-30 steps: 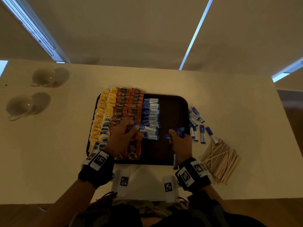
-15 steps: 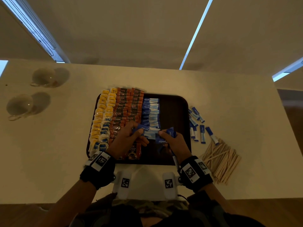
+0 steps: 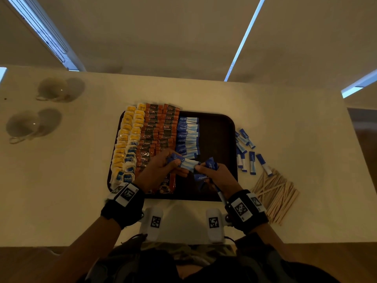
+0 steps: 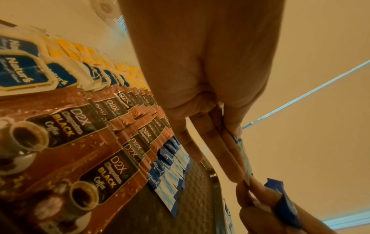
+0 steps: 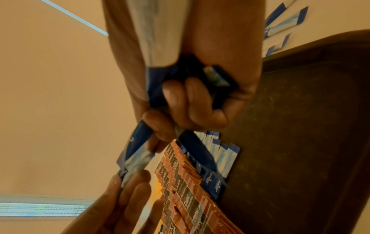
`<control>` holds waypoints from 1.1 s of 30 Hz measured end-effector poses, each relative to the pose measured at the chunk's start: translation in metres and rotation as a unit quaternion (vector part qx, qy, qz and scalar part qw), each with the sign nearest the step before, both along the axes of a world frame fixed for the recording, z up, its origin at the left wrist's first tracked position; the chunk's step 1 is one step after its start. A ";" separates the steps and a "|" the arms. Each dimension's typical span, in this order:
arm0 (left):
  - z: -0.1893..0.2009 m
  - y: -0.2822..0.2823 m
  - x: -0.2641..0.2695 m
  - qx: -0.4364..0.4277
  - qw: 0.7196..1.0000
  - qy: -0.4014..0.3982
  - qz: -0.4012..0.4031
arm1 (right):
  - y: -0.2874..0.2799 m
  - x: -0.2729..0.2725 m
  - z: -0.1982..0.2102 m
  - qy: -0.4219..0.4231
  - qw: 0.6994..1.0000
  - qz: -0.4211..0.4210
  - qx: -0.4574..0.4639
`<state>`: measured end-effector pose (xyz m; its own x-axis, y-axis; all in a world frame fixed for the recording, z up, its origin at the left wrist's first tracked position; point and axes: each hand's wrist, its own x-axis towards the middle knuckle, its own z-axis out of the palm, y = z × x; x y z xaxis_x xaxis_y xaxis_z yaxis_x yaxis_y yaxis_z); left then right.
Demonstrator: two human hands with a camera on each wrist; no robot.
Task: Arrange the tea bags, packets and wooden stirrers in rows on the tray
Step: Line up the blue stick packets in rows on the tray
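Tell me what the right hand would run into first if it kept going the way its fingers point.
Probably the left hand: the right hand points leftward at it, and both already pinch one blue sweetener packet. Depth is uncertain.

The head camera looked down from high above at the whole tray (image 3: 216, 127) on the counter (image 3: 285, 111). The left wrist camera sat very close and low, looking along the left hand (image 4: 210, 79) across the tray. The right wrist camera looked along the right hand (image 5: 190, 79). All three saw the tray.
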<state>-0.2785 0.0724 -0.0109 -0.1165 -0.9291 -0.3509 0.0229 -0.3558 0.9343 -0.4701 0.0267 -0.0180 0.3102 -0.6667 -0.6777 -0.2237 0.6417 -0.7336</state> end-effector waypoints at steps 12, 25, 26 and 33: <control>-0.019 0.018 0.033 0.027 0.985 -0.130 0.113 | -0.019 -0.017 -0.024 0.109 0.991 0.059 0.051; -0.025 0.027 0.035 0.034 0.982 -0.143 0.115 | -0.026 0.002 -0.057 0.201 0.976 0.073 0.052; -0.025 0.027 0.035 0.033 0.982 -0.143 0.115 | -0.025 0.003 -0.059 0.203 0.976 0.068 0.049; -0.026 0.025 0.032 0.026 0.981 -0.161 0.102 | -0.018 0.006 -0.063 0.209 0.977 0.038 0.029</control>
